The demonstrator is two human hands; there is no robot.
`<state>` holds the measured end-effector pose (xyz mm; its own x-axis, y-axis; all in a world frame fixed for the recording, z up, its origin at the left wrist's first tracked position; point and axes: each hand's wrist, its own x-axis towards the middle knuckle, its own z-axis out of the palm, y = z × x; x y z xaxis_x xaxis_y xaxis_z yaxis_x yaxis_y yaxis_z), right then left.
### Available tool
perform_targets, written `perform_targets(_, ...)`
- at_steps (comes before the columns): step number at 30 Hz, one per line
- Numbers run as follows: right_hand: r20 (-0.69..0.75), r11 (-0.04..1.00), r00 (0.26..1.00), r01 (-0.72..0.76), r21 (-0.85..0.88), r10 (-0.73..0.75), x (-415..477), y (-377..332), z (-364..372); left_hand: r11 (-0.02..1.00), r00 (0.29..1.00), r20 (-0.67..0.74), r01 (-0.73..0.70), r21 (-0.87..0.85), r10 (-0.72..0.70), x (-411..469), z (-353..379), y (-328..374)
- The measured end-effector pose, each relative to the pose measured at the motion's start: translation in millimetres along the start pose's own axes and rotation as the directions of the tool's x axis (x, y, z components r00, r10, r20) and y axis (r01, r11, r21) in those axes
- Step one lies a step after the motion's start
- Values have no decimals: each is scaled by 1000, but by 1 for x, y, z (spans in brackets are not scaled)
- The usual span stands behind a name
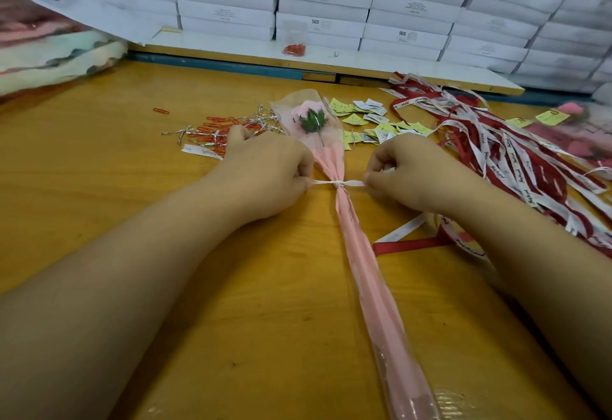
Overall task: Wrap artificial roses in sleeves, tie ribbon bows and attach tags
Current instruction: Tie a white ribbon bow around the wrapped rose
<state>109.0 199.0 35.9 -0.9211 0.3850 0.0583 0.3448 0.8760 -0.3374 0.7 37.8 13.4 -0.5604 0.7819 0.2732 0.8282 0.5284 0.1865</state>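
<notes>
Two ends of a thin white ribbon (351, 183) stretch sideways from the gathered neck of a pink paper and clear plastic sleeve (364, 270). The sleeve lies on the yellow wooden table (132, 161) with a pink artificial rose (311, 120) inside. The left hand (265, 178) pinches one end with curled fingers, and the right hand (410, 176) pinches the other. Small yellow and white paper tags (374, 121) lie just behind, and loose red and white ribbons (516, 154) are piled to the right.

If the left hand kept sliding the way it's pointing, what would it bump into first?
Most likely the pink sleeve around the rose. The left hand points toward it, and it lies right beside the hand, where the ribbon is tied.
</notes>
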Motion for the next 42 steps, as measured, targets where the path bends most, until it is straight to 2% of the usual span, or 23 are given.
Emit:
perform_targets(4,111,989,994,2,147,-18,-4,6,1,983,998,70,19,-182,-7,-4,4,-3)
perform_targets(7,103,989,992,60,132,-74,-2,5,6,978,998,57,6,-208,6,-4,8,1)
perform_targets(13,107,980,979,164,110,-175,-4,2,3,982,999,39,3,-186,4,-1,8,4)
perform_targets(19,167,983,972,177,-49,-167,-3,-2,-1,996,996,-9,-88,-4,88,0,5,7)
perform_targets(22,172,983,973,171,-72,-157,-4,-1,0,995,995,-6,-99,11,99,1,5,8)
perform_targets(25,225,996,971,81,24,-85,-6,6,-4,996,994,74,-74,-59,78,1,4,13)
perform_targets(29,328,999,943,54,-2,-50,-5,12,-11,997,972,235,31,-66,-15,-3,-7,5)
perform_targets(32,343,979,933,47,198,-114,-6,13,-17,964,908,411,176,-199,-81,-4,-20,-5)
perform_targets(34,312,902,938,2,432,-152,-7,14,-21,878,904,417,274,-393,-96,-6,-25,-5)
perform_targets(35,305,840,938,-27,541,-166,-7,14,-22,794,918,384,308,-524,-102,-6,-27,-3)
perform_targets(38,303,616,924,-100,781,-234,-7,16,-21,433,951,277,310,-846,-138,-5,-26,4)
perform_targets(40,293,500,910,-115,858,-293,-8,16,-20,227,957,245,276,-934,-156,-5,-22,9)
perform_targets(42,285,443,903,-123,888,-321,-8,17,-19,104,963,218,236,-966,-160,-5,-19,13)
